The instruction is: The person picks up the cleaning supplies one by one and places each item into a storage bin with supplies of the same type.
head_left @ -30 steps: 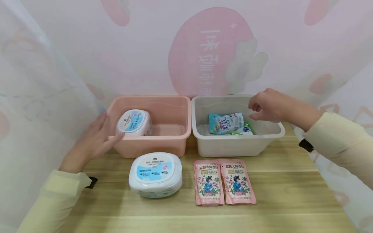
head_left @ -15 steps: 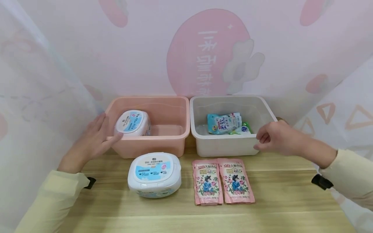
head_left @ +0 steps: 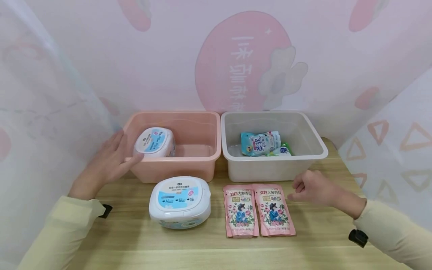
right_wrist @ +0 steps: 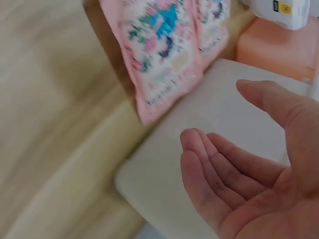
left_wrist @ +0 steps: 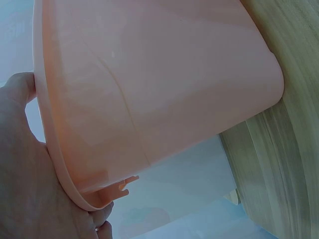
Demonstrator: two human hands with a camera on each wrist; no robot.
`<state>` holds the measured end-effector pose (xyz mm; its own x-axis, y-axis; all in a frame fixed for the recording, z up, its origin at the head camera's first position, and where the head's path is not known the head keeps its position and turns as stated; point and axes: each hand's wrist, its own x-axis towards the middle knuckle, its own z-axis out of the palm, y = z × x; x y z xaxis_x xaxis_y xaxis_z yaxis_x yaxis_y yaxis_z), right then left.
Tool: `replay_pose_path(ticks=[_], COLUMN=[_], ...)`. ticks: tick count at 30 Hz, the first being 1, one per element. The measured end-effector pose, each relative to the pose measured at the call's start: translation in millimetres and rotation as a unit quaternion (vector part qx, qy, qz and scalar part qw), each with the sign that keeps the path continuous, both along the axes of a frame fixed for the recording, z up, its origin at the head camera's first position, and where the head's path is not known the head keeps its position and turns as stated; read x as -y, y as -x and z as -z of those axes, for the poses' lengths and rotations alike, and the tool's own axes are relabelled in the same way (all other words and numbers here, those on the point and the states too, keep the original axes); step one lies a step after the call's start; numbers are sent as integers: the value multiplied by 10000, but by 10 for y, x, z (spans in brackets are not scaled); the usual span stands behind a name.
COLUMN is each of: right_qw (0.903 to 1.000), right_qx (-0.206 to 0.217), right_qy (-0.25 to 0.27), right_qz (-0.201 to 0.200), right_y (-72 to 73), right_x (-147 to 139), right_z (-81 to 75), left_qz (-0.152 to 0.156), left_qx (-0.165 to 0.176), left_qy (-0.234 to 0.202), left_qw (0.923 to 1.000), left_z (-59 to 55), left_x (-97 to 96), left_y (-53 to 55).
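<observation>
My left hand (head_left: pixel 106 163) rests on the left rim of the pink bin (head_left: pixel 182 170), fingers extended along it and thumb at the front edge; the left wrist view shows the thumb (left_wrist: pixel 22 87) at the rim. Holding nothing, my right hand (head_left: pixel 312 189) hovers just right of two pink flower-printed pouches, the right pouch (head_left: pixel 275 210) and the left pouch (head_left: pixel 241 212). In the right wrist view its fingers (right_wrist: pixel 224 174) are loosely bent, thumb apart. A white lidded tub (head_left: pixel 180 202) stands before the pink bin; a similar tub (head_left: pixel 156 141) sits inside it.
Beside the pink bin stands a light grey bin (head_left: pixel 263 170). Inside it lie a blue-and-white pouch (head_left: pixel 260 143) and a green-and-white packet (head_left: pixel 282 150). Both bins stand on a wooden table (head_left: pixel 189 251) against a printed cloth backdrop (head_left: pixel 168 56).
My right hand has come from over the grey bin, out past its front right corner, and down toward the pink pouches. The left hand stays on the pink bin's rim.
</observation>
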<state>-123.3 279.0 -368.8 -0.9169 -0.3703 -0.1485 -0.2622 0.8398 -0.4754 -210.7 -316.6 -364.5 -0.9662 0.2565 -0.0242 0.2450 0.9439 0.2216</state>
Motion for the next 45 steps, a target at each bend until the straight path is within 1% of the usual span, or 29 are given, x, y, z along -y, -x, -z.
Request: replay_pose_path(ticks=[4,9,11,14,16,20,25,30,36,40,42,45], right_qw=[9995,9982,9974,9954,9937,9886,9825,9795,9780,9734,9695,9646], right_qx=[211,277,353,596,733,1008,1202,1353,1355,1484,1588,1709], right_qy=[152,519,619,633,636,601,394,410,469,409,387,488], right_qz=[166,79,116,395,555,941,1366,1433,1516,1695,1828,1947], right_y=[-13,-21,-32,-50,-57,-56,-39,-42,-65,-57,-51,-56], right_x=[3,3,12,37,55,80,90,107,163,187,191,198], right_z=[198,428,507,604,651,713,772,847,864,884,901,917], left_qz=[-16,-23,-18,-21,-54,-75,-74,-97,-73,-90,-78,-72], left_qx=[29,-1,-41,-50,10,73,64,147,71,63,38,16], left_qy=[-20,-78,-79,-51,-32,-6,9,51,1,-6,-13,12], left_qw=[10000,10000,10000,10000,10000,9999,10000,9998,9999,9999,10000,10000], left_z=[-3,-15,-14,-10,-9,-14,-17,-13,-3,-5,-2,11], left_x=[12,4,-5,-11,-12,-12,-32,-25,-19,-24,-19,-7], left_y=[-2,-18,-21,-19,-19,-18,-19,-12,-6,-15,-19,-13])
